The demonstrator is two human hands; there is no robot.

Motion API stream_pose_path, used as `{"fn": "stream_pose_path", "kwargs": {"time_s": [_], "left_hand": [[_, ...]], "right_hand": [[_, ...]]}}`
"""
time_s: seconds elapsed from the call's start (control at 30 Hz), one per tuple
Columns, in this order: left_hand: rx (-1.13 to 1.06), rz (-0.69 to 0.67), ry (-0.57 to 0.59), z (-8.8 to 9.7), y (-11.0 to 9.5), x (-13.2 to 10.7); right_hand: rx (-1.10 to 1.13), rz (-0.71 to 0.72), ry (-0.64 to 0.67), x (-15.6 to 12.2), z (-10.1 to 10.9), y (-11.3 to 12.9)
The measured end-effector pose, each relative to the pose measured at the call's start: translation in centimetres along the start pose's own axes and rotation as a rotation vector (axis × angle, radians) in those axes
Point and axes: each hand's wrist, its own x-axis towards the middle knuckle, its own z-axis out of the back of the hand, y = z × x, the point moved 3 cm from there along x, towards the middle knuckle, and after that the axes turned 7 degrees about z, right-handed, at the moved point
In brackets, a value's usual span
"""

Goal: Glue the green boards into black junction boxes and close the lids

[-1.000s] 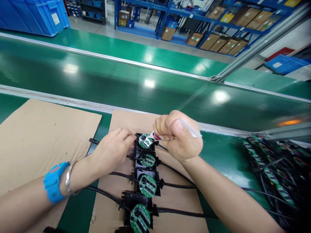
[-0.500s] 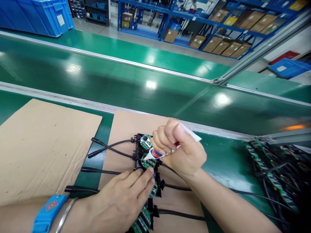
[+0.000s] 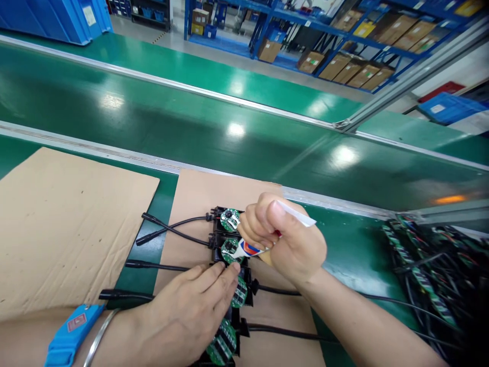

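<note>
My right hand (image 3: 292, 244) is closed in a fist around a white glue tube (image 3: 250, 248) with red and blue print. The tube's nozzle points down-left at a round green circuit board (image 3: 228, 246), seemingly touching it. My left hand (image 3: 191, 308) lies with its fingers stretched out over the row of black housings, fingertips just below that board. Another round board (image 3: 229, 220) sits in the housing above. Below are a third board (image 3: 239, 293), partly covered by my left fingers, and a larger one (image 3: 223, 342). Black cables (image 3: 275, 291) run out from the housings.
Under the housings lies a cardboard sheet (image 3: 206, 188), with a second cardboard sheet (image 3: 76, 219) to the left. A tangled heap of boards and cables (image 3: 428, 275) lies at right. Beyond the metal rail runs a green surface (image 3: 183, 122), with a blue bin (image 3: 49, 20) at upper left.
The tube's nozzle has shifted slightly right and down across the same board, uncovering its left part. My left hand stays almost in place. The whole view has tilted a little.
</note>
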Motion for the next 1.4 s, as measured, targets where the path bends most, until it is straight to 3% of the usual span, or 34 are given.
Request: {"fn": "stream_pose_path", "kwargs": {"time_s": [0.37,0.97,1.4], "left_hand": [[-0.004,-0.011,-0.012,0.0,0.0,-0.3],[0.025,-0.030,0.010,0.3,0.1,-0.3],[0.006,-0.040,0.047,0.3,0.0,-0.4]], "right_hand": [[-0.062,0.010,-0.034,-0.8,0.4,1.1],[-0.041,0.084,-0.043,0.1,1.0,0.5],[-0.015,0.084,-0.018,-0.3,-0.4,-0.7]]}}
